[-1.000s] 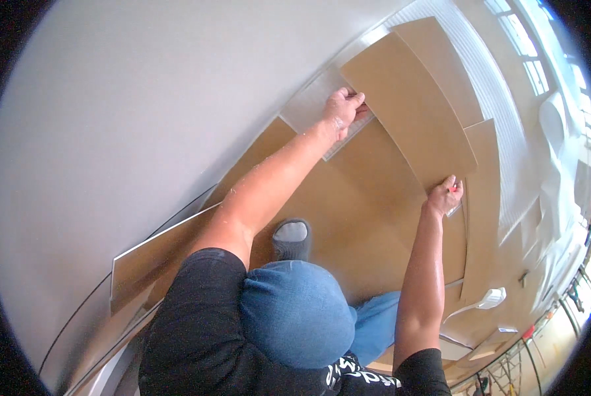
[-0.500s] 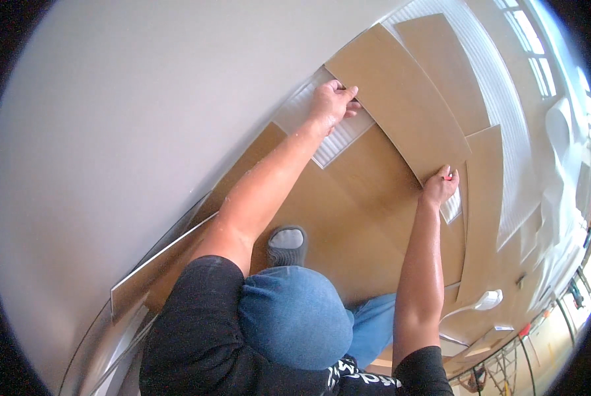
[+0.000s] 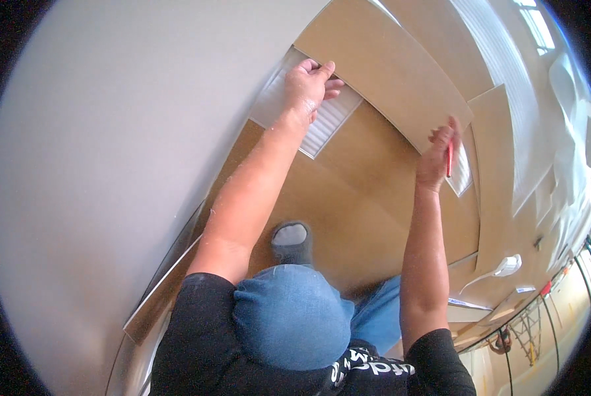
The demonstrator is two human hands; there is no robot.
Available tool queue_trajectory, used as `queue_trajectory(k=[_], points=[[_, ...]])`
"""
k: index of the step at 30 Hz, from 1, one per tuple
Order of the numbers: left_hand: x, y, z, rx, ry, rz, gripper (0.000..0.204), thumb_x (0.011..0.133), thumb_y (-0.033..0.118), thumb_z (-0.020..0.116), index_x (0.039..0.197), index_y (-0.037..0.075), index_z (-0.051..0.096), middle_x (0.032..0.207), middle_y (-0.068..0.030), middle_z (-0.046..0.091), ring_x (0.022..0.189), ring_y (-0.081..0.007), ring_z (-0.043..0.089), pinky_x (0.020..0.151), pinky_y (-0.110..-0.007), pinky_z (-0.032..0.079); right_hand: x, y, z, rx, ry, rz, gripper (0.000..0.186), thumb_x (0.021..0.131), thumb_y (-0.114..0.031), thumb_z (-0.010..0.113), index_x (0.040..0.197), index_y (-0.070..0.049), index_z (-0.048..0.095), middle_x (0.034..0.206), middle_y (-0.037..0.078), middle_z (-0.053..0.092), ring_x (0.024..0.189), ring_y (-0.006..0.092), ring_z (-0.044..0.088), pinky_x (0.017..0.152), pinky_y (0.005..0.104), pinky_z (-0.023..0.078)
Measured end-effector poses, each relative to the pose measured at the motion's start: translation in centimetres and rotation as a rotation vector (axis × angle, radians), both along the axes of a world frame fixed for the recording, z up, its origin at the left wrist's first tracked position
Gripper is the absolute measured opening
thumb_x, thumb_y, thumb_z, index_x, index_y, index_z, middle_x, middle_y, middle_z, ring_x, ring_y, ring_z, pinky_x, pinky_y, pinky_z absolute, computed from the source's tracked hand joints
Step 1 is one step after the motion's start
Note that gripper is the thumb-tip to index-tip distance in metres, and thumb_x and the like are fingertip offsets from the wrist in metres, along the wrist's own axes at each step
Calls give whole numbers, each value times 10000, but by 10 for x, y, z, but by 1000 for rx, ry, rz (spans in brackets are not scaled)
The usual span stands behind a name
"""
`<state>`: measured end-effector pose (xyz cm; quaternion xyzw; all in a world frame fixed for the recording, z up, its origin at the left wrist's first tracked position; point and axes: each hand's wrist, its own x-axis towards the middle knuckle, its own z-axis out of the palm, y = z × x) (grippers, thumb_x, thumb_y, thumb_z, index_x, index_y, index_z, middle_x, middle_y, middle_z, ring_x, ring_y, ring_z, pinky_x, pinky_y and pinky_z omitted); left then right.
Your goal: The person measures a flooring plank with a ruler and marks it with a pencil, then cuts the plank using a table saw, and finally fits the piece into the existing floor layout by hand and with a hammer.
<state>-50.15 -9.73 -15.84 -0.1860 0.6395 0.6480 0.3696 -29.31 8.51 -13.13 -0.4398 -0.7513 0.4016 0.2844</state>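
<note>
A light brown plank (image 3: 381,59) lies across the far side, its left end close to the grey wall. My left hand (image 3: 307,86) is closed on the plank's near edge by the left end, thumb on top and fingers below. My right hand (image 3: 435,155) is over the plank's right end, slightly blurred, fingers curled. It holds a slim red stick (image 3: 449,158), like a pencil or pen; its tip is hard to make out. White ribbed underlay (image 3: 327,129) shows below the left hand, and another strip of it beside the right hand.
Laid brown boards (image 3: 368,185) cover the floor around my socked foot (image 3: 291,239). The grey wall (image 3: 124,132) runs along the left. More loose boards (image 3: 497,152) and crumpled white sheeting (image 3: 569,132) lie to the right. A white cable end (image 3: 509,265) rests at lower right.
My right hand has moved from gripping the plank's near edge to above its right end, turning the red stick so more of it shows. The left hand keeps its hold. The view has shifted.
</note>
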Motion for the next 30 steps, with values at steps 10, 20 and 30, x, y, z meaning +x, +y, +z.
queue_trajectory(k=[10,20,30], points=[[2,4,1,51,-27,12,169,962,157,649,961,13,562,858,-78,666,717,-167,720,502,-232,554,-63,-35,-8,-417,-136,443,162,890,-157,655,973,-23,688,867,80,710,809,141,644,760,288,516],[2,4,3,61,-5,30,195,952,165,668,988,8,559,878,-76,652,741,-168,723,483,-213,535,-64,-40,-9,-267,-155,403,115,838,-132,689,902,-40,666,815,90,705,744,136,645,717,300,533],[1,4,3,61,-19,8,241,938,177,689,1039,13,544,914,-77,657,756,-180,726,508,-229,546,-63,-42,-15,-171,-103,382,80,818,-106,692,847,-36,665,755,87,687,684,129,626,668,287,523]])
